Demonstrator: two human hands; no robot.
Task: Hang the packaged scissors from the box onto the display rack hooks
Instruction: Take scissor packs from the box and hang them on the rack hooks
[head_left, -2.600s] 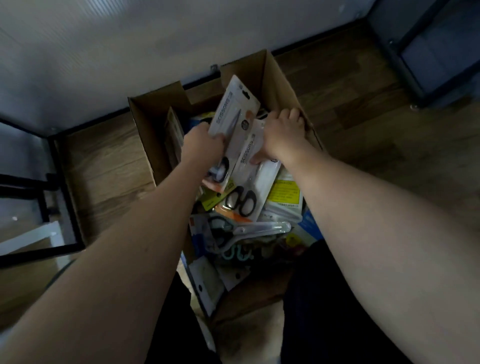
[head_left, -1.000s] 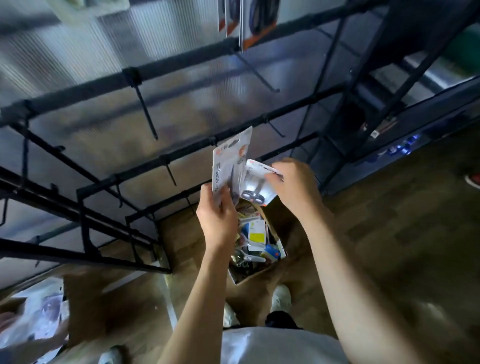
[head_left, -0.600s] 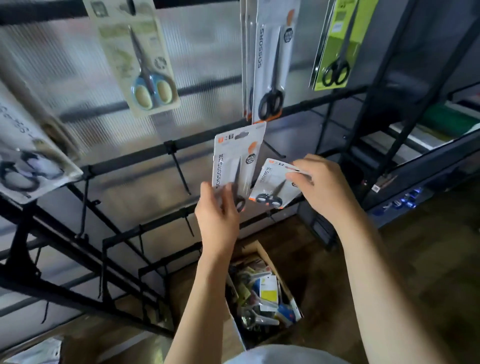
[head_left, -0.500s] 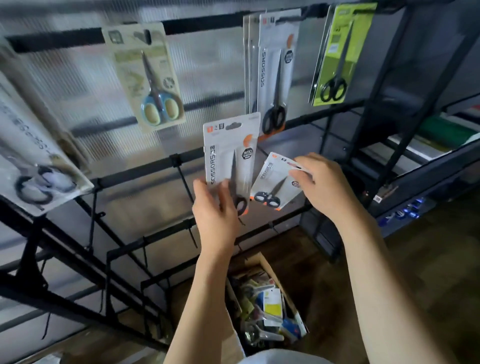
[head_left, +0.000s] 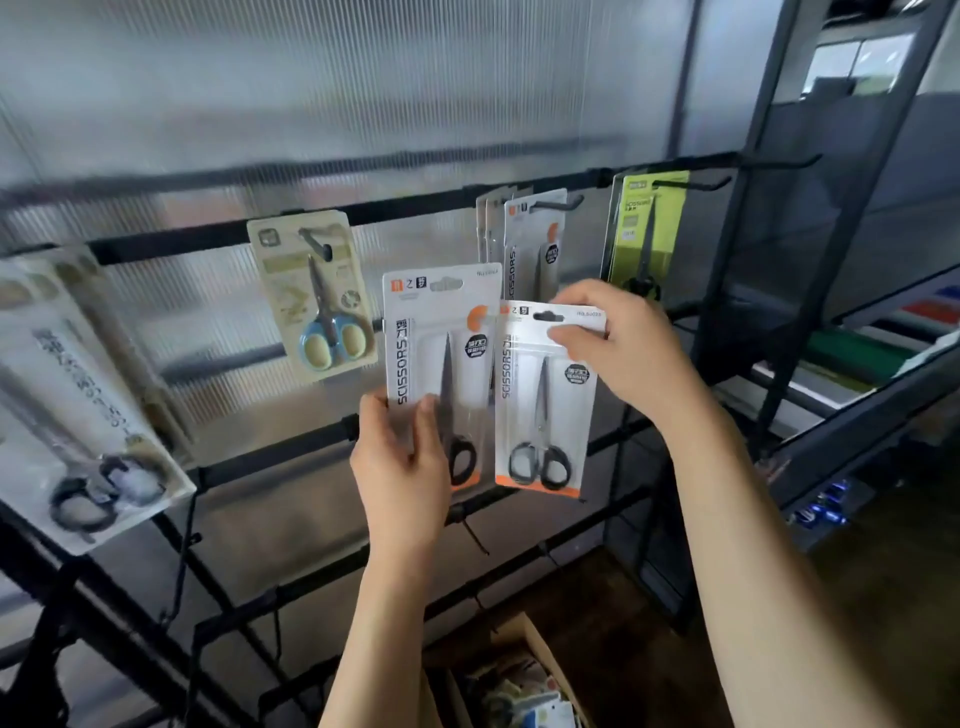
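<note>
My left hand (head_left: 402, 467) grips the lower part of a large white scissors pack (head_left: 441, 332) with black-handled scissors, held upright in front of the rack. My right hand (head_left: 618, 348) pinches the top right corner of a smaller white scissors pack (head_left: 540, 410) beside it, its hang slot up. Both packs hang free of the hooks. The black display rack bar (head_left: 405, 208) runs behind them. A hook (head_left: 558, 204) just above carries several matching white packs (head_left: 530, 244). The cardboard box (head_left: 519, 680) sits on the floor below, with packs in it.
A beige pack with blue scissors (head_left: 317, 296) hangs left of my hands, a large clear pack (head_left: 78, 400) further left, a green pack (head_left: 644, 234) to the right. Bare hooks (head_left: 779, 162) stick out at upper right and on lower bars. A dark shelf unit (head_left: 857, 389) stands right.
I have lifted both packs out of the box and raised them to the rack. Over the last half second the small pack swung upright and my view tilted up to the top bar.
</note>
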